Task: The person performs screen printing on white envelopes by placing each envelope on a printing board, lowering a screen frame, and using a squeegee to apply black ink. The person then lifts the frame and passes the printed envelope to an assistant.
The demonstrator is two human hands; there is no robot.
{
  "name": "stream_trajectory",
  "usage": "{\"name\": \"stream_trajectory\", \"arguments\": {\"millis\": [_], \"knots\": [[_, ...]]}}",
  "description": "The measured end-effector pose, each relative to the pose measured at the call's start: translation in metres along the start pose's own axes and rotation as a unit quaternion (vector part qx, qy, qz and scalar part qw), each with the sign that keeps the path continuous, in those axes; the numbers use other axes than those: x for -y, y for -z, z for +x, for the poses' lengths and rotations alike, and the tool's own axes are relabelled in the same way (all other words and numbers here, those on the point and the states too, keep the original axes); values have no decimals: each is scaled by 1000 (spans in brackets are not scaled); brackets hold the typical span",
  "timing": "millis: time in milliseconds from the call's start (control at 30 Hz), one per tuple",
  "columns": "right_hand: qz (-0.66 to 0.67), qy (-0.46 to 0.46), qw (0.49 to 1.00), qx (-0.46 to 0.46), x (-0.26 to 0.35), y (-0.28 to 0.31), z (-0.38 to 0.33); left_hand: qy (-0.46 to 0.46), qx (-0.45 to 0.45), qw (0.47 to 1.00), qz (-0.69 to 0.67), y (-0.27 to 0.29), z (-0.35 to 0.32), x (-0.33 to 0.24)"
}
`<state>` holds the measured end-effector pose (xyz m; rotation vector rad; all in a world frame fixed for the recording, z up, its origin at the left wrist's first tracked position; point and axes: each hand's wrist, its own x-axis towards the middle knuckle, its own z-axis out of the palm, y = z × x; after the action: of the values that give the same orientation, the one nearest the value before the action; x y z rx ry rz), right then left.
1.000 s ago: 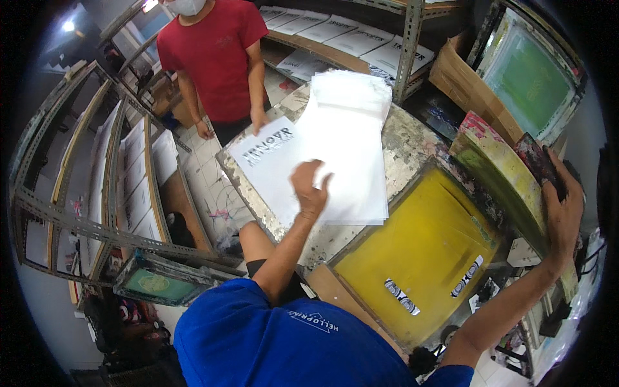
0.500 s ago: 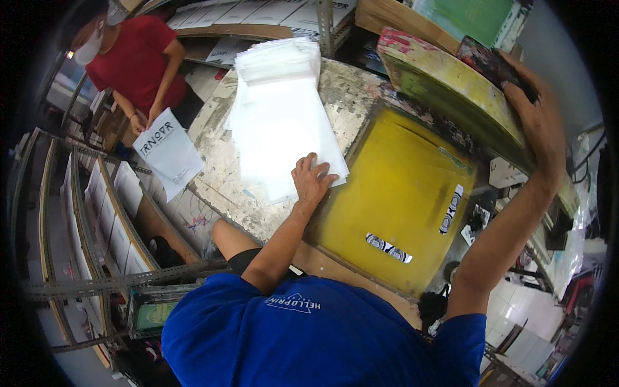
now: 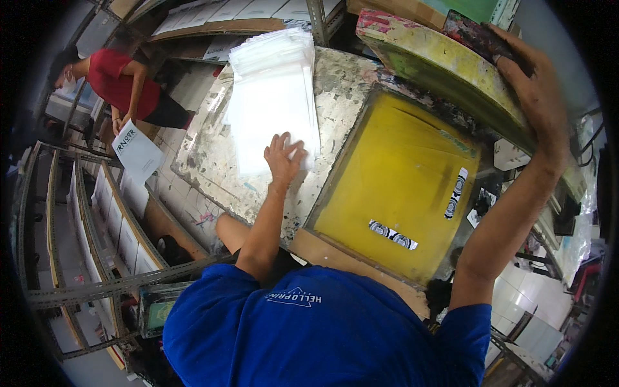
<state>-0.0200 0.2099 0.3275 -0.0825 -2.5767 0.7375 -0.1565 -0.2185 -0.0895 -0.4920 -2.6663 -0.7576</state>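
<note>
My left hand (image 3: 284, 161) rests on the near part of a stack of white, slightly see-through sheets or bags (image 3: 274, 106), its fingers apart. The stack lies on a paint-stained tabletop (image 3: 206, 142), with uneven upper edges. At the upper right, my right hand (image 3: 538, 90) is wrapped round a dark, ink-smeared block (image 3: 474, 32) that looks like a squeegee. That block lies against the upper edge of a raised, ink-stained frame (image 3: 438, 58). Between my arms is a flat yellow panel (image 3: 380, 174) bearing two black-and-white patterned strips (image 3: 392, 235).
A person in a red top (image 3: 122, 80) stands at the far left, holding a printed white sheet (image 3: 137, 153). Racks with white sheets (image 3: 122, 216) stand at the left. A shelf (image 3: 225, 27) with more sheets runs along the back. Cardboard (image 3: 354, 271) borders the panel's near side.
My left hand and the top sheet under it have shifted left, so the stack's right edge is straighter. My right hand keeps its hold. The person in red has moved farther off with the printed sheet.
</note>
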Motion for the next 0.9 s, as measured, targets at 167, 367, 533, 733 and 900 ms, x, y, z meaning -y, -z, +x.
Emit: {"name": "stream_trajectory", "arguments": {"millis": [167,367,533,733,900], "knots": [[-49,-4,999,-3,2,2,0,36,2,999,-25,-6,-13,-8],[-37,11,999,-16,3,1,0,131,-52,978,-152,-6,5,-1],[13,9,1000,14,0,2,4,127,-146,941,-276,31,45,-25],[-11,8,1000,-22,1,4,-1,59,190,943,-267,64,16,-113],[-128,10,989,-70,57,-8,-12,-86,270,958,50,33,-36,-119]]}}
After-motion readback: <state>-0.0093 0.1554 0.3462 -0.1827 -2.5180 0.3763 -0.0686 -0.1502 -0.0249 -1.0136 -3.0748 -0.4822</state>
